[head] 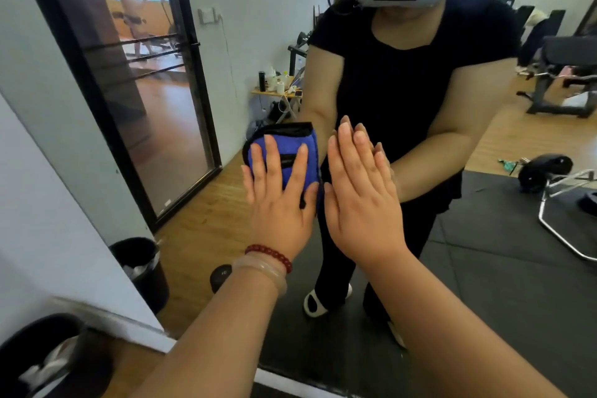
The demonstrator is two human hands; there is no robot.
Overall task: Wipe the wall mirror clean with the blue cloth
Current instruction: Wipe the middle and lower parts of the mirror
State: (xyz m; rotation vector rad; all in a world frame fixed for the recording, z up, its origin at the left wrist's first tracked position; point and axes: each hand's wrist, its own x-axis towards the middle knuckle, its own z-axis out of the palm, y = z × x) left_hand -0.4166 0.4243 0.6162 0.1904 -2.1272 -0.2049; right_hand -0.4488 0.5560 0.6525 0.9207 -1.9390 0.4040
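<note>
A black bin [48, 359] stood near the lower left corner of the mirror [484, 236]. The left hand [281, 203], fingers straight and spread, pressed the blue cloth [284, 145] flat. The right hand [358, 197] lay flat beside it, with open glass to its right.

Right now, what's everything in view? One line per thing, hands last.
wall mirror: 1, glass, fills most of the view ahead
blue cloth: 1, blue with black edging, flat on the mirror under the left hand
bin: 1, black, on the floor at lower left, pale rubbish inside; also seen reflected
glass door: 1, black frame, reflected at the mirror's left
small table: 1, wood top, cluttered, reflected behind the person
gym bench: at least 1, black, reflected at right
bracelets: 2, red beads and a clear one, on the left wrist
left hand: 1, fingers straight, pressing the cloth to the mirror
right hand: 1, flat against the mirror, right of the cloth
</note>
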